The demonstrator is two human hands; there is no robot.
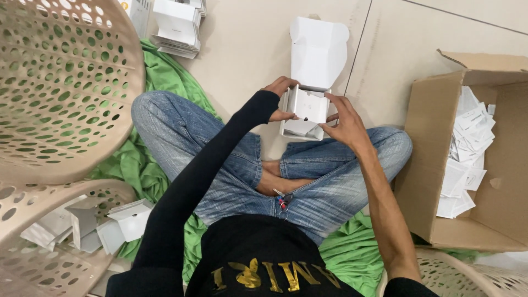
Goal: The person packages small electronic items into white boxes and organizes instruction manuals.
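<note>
Two hands, our left hand (279, 99) and right hand (345, 124), grasp one small white folded cardboard box (306, 110) at frame centre; two beige perforated plastic baskets (60, 82) sit left, one brown cardboard carton (440, 148) right.

Both hands grip a small white carton (306, 104) held above the crossed legs: the left hand (279, 99) clasps its left side, the right hand (344, 122) its right edge. Beyond the carton, an unfolded white box (319, 52) stands on the floor. Right of the carton sits a cardboard box (434, 165) holding white paper slips (465, 154). Left of the carton rise perforated beige baskets (60, 88).
</note>
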